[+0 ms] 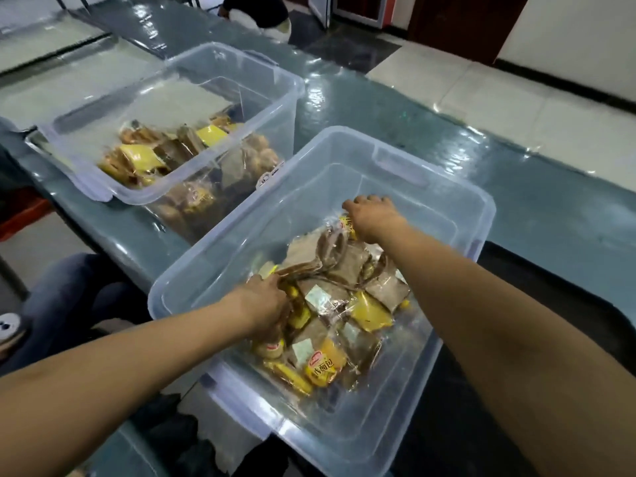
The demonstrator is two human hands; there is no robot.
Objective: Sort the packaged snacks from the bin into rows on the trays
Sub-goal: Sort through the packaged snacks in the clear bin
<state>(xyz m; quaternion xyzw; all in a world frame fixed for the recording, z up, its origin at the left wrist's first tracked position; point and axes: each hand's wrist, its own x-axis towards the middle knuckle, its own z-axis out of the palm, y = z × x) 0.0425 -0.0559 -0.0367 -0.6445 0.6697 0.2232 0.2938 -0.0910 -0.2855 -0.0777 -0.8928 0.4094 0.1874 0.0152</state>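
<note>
A clear plastic bin (344, 445) stands in front of me, holding several yellow and brown packaged snacks (344, 304). Both my hands reach down into it. My left hand (265, 304) is at the near left of the pile, its fingers curled into the packets, gripping yellow and brown ones. My right hand (373, 215) is at the far side of the pile, fingers bent down over a yellow packet (346, 223); its fingertips are hidden behind the hand.
A second clear bin (241, 108) with more yellow and brown snacks stands at the back left on the glossy grey table (516, 187). A metal tray edge (32, 141) shows beside it. Someone's knees in jeans (69, 297) are at the left.
</note>
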